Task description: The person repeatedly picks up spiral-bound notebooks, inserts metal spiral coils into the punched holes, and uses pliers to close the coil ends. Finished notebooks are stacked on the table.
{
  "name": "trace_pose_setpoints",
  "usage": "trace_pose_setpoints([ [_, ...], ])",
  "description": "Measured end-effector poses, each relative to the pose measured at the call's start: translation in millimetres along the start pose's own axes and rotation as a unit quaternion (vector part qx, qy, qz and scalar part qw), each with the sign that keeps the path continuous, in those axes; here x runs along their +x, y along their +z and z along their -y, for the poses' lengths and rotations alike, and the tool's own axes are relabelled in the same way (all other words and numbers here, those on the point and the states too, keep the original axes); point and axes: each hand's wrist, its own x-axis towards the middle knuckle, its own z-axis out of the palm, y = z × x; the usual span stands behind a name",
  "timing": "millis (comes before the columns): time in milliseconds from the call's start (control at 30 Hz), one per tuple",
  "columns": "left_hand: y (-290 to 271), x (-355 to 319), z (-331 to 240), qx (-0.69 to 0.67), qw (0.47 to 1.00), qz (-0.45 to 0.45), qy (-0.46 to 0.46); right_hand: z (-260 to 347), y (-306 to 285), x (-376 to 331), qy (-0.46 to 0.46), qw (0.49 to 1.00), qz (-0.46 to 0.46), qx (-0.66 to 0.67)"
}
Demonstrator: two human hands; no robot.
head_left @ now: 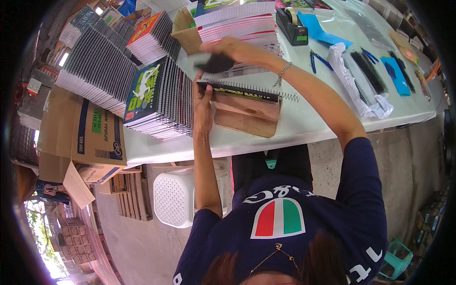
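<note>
Left hand (203,102) clamps notebook (237,89) on wooden jig (247,114); right hand (223,53) (above) grips dark pad (216,63); coil (289,97) protrudes.

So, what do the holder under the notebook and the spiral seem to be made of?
The holder looks like bare wood: pale brown, matt, flat boards with plain edges. The spiral sticking out of the notebook looks like thin wire, coiled and light grey; whether it is metal or plastic cannot be told. The left hand steadies the notebook's end.
</note>
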Motion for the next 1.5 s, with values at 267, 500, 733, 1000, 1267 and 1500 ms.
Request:
trace_pose_setpoints([
  [267,5,1,0,-0.031,0.999,0.031,-0.018,-33,-7,11,-0.025,0.988,0.018,-0.153],
  [500,10,5,2,-0.008,1.000,0.026,0.012,-41,12,20,-0.032,0.973,0.045,-0.224],
  [733,23,-11,31,0.082,0.984,-0.123,0.098,-103,-22,-75,0.004,0.994,-0.076,-0.082],
  [1000,67,-51,21,0.120,0.975,-0.171,0.076,-99,7,-243,0.419,0.752,-0.213,-0.462],
  [1267,55,-46,1,0.156,0.978,-0.125,0.065,-21,23,-239,0.264,0.827,-0.423,-0.261],
  [1500,50,-43,-4,0.105,0.990,-0.064,0.067,84,66,-177,0.071,0.942,-0.317,-0.081],
])
